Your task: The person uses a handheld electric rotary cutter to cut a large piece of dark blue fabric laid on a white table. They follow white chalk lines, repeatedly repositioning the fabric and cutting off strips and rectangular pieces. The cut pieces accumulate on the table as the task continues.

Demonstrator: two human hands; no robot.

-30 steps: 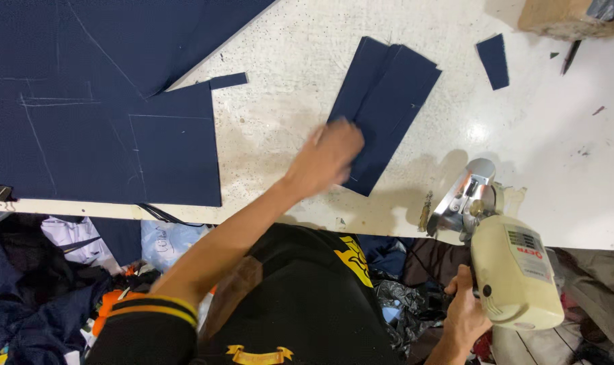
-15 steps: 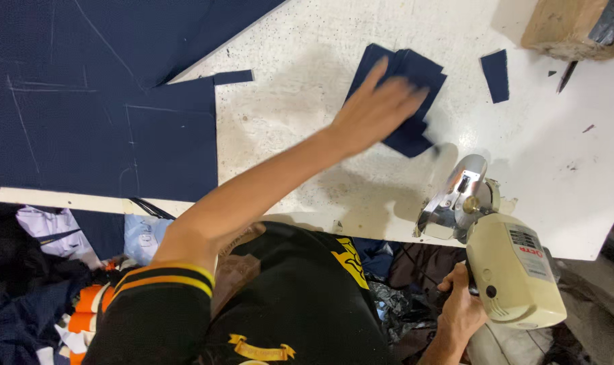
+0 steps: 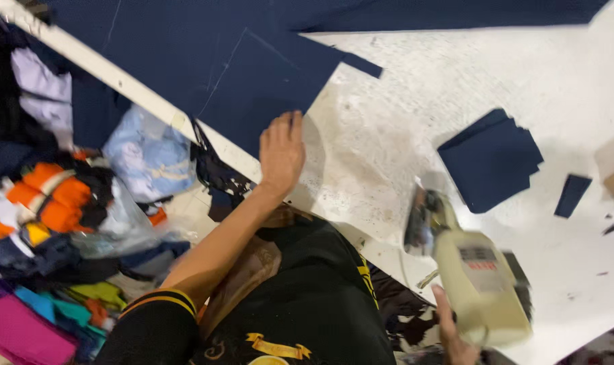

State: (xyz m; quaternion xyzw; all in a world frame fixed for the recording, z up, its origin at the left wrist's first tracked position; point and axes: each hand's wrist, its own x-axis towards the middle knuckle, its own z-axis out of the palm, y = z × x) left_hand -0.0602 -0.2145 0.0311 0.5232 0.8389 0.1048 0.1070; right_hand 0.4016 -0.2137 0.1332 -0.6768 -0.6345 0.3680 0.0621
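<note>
The right hand [image 3: 452,334] grips the cream electric cutter [image 3: 479,284] at the white desk's [image 3: 455,81] near edge. The left hand [image 3: 282,150] lies open, fingers flat on the large navy cloth's [image 3: 253,74] corner. Farther right, a stack of cut navy pieces [image 3: 490,159] rests apart. Bright clothes [image 3: 57,203] pile below the desk.
</note>
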